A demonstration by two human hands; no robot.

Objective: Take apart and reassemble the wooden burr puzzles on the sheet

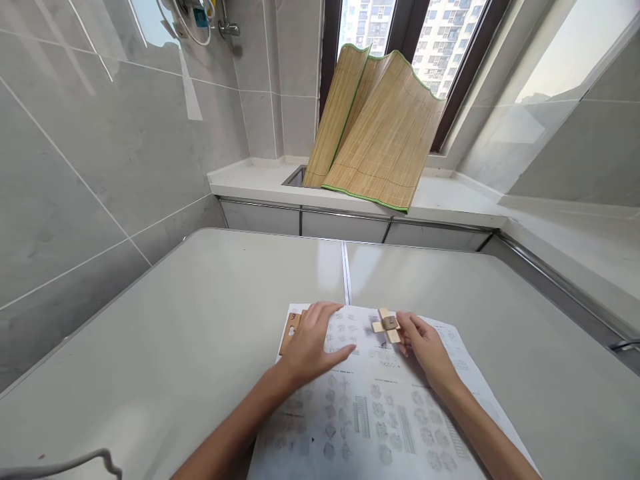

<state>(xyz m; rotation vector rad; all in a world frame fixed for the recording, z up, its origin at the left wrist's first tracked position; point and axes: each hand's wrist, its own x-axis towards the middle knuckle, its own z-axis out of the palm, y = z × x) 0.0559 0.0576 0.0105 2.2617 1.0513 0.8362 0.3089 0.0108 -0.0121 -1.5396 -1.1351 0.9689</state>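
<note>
My left hand (pixel 311 345) is over the upper left part of a large printed sheet (pixel 367 427), palm down, thumb stretched away from the fingers and nothing in it. Just beyond its wrist side, a thin brown wooden board (pixel 289 337) with a dark mark and a small cutout is partly hidden by the hand. At the upper right of the sheet, my right hand (pixel 424 343) pinches the edge of a small cross-shaped wooden piece (pixel 389 324). That piece has pale arms and a darker, rounded square block at its centre. Small drawings and text cover the sheet.
The sheet lies on a pale table (pixel 200 333) with a seam (pixel 346 267) down its middle. A grey cable (pixel 65 467) reaches in at the lower left. Beyond the table, a bamboo mat (pixel 385 127) leans against the window above a white counter (pixel 255 180).
</note>
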